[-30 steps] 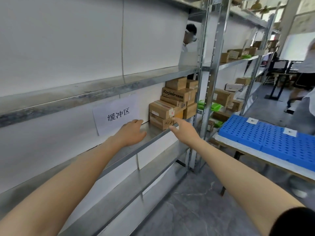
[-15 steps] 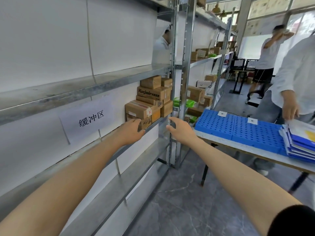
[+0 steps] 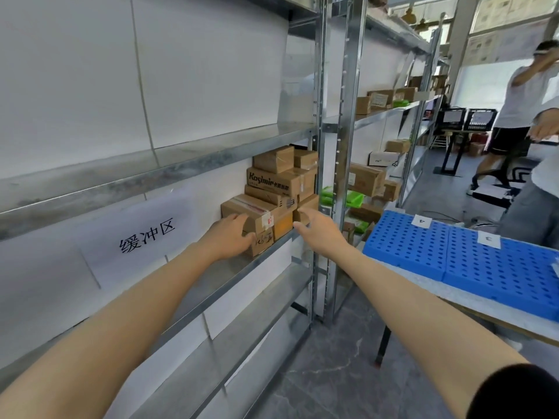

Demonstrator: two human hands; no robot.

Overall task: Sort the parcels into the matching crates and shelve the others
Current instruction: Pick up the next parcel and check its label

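Note:
A stack of brown cardboard parcels stands at the right end of the metal shelf. The front parcel carries a red-and-white label and rests on a smaller box. My left hand lies against the left side of these two boxes, fingers on the upper one and thumb on the lower one. My right hand is at the stack's right front corner with fingers apart, its fingertips touching a box. Neither hand is lifting anything.
A paper sign with printed characters hangs on the shelf's back wall. Steel uprights stand just right of the stack. Blue crates labelled 4 and 3 sit on a table to the right. Two people stand beyond it.
My view has drawn closer to the stack. The left hand slid right along the shelf until it touched the boxes. The right hand stays at the stack's front corner.

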